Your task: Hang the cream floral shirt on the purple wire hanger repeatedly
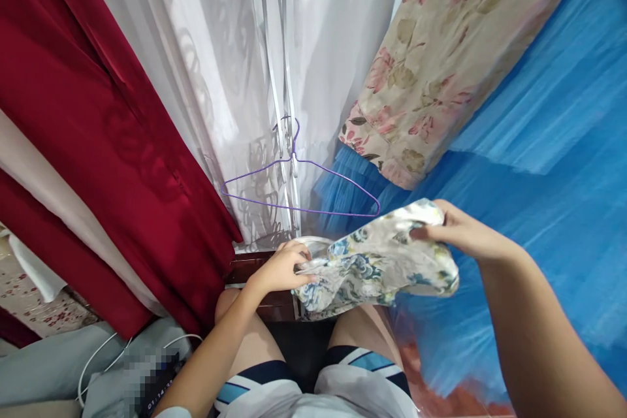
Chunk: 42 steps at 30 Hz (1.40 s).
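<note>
The left hand [287, 266] grasps the floral cloth [377, 261] by its left edge; the right hand [453, 230] pinches its upper right corner. The cloth is up above the thighs [360, 333], below a purple hanger [294, 156] at the white bars [275, 78]. Blue tulle [539, 189] hangs right.

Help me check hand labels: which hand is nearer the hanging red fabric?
Left. The left hand, holding one end of the floral cloth, is just right of the red fabric. The right hand, at its other end, is farther right, in front of blue fabric.
</note>
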Available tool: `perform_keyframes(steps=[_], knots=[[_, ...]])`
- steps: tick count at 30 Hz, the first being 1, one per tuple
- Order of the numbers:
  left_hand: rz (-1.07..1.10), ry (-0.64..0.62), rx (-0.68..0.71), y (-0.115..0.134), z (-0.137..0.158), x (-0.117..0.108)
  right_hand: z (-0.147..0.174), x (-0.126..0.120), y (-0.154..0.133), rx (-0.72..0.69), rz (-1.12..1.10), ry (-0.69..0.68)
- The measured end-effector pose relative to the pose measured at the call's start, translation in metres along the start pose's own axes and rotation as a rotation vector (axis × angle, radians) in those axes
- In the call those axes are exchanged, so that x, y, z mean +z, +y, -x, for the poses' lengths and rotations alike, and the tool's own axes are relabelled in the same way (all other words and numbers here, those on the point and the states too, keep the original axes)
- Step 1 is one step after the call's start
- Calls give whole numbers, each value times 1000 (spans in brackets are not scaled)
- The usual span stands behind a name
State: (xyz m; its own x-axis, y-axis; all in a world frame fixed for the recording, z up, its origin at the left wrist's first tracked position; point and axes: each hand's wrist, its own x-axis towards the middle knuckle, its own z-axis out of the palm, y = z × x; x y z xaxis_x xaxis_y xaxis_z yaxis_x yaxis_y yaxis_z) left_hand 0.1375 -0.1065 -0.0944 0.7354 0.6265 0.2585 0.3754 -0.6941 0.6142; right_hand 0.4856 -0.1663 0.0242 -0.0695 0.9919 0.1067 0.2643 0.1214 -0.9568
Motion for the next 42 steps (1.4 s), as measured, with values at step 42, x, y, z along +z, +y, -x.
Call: perform_keyframes(steps=[42], knots=[[-402, 716, -59, 11, -35, -201, -49, 69, 11, -67, -282, 79]])
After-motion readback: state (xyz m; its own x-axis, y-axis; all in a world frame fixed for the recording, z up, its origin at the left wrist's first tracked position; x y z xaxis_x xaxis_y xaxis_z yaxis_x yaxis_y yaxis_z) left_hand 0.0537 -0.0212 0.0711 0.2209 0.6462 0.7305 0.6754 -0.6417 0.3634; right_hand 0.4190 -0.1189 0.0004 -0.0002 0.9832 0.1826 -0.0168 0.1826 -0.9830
